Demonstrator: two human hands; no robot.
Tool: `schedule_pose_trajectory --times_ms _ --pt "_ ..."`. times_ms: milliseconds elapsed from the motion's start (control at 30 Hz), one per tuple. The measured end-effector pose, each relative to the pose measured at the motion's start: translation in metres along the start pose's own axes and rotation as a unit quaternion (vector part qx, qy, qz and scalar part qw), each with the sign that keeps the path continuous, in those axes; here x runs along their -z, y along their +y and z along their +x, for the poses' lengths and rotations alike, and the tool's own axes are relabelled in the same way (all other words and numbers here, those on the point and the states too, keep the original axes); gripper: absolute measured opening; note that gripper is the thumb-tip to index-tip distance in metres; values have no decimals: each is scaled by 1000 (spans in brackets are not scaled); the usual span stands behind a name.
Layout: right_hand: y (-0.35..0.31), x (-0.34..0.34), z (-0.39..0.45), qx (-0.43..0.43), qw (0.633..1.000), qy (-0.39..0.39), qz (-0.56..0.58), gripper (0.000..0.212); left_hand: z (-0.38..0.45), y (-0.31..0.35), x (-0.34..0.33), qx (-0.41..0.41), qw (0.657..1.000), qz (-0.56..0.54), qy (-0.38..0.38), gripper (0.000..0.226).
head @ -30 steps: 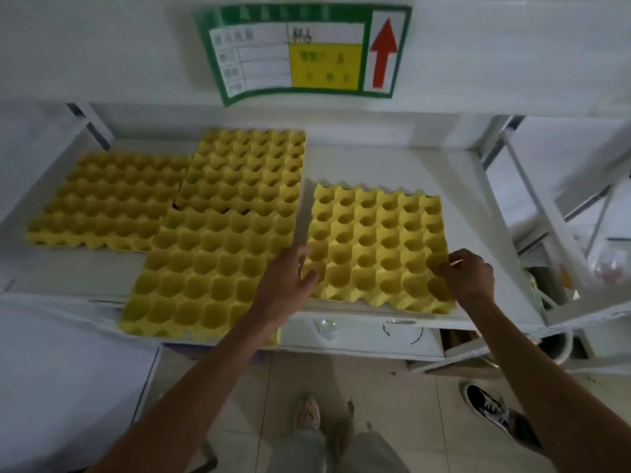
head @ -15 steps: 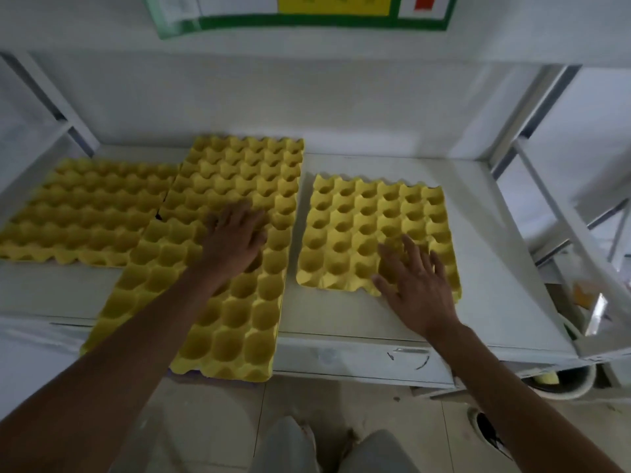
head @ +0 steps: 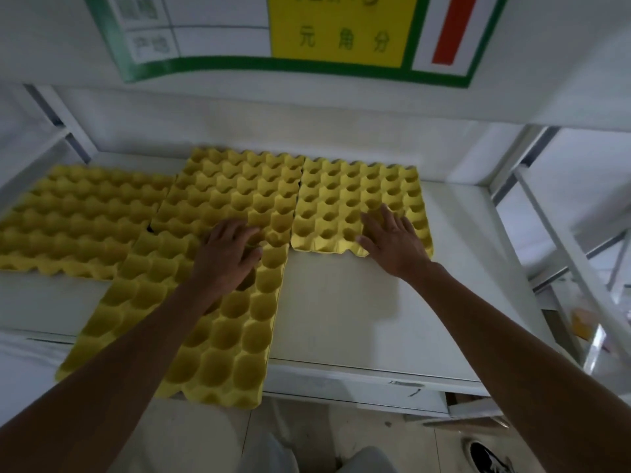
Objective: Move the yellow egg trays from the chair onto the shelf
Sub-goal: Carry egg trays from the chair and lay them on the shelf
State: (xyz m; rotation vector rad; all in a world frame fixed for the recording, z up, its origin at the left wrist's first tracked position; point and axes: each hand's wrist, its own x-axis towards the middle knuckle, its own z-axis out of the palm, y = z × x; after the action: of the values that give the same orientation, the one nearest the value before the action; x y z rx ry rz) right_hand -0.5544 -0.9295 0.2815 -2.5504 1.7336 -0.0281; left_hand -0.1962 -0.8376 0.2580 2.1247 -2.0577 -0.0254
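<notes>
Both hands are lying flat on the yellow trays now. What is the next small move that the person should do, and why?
Probably push with the left hand to slide the front tray deeper onto the shelf. Its near edge overhangs the shelf's front lip, while the right tray under the right hand already sits far back beside the middle back tray.

The white shelf board (head: 358, 308) lies bare in front of the right-hand yellow moulded egg tray (head: 358, 196) and along its right side up to the white metal upright (head: 505, 179). The left and middle are filled by three more yellow trays (head: 82, 216) (head: 232, 189) (head: 191, 322), the nearest overhanging the front edge. The white upper shelf with its green-bordered label (head: 290, 66) caps the room overhead.
</notes>
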Motion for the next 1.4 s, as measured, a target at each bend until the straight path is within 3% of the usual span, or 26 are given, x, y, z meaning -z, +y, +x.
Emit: schedule_pose_trajectory --times_ms 333,500,633,867,1033,1100,1233,1400 --pt "-17 37 -7 4 1000 -18 8 72 -5 15 37 31 995 18 -94 59" --pt "-45 63 -18 120 992 -18 -27 67 -47 43 80 95 993 8 -72 60" --pt "-79 78 -30 206 978 -21 -26 67 -119 59 111 202 978 7 -49 62" --pt "-171 85 -137 440 897 -23 -40 67 -363 107 141 430 902 9 32 53" --pt "-240 68 -257 557 830 -9 -12 57 -527 159 148 492 870 37 -11 44" --pt "-266 53 -307 598 801 -17 -2 55 -587 177 141 547 836 19 -28 46" --pt "-318 20 -387 659 748 -78 -38 60 -684 207 113 647 758 -33 -68 52" --pt "-377 -18 -455 648 731 -205 -57 48 -758 209 93 702 696 -111 -95 61"
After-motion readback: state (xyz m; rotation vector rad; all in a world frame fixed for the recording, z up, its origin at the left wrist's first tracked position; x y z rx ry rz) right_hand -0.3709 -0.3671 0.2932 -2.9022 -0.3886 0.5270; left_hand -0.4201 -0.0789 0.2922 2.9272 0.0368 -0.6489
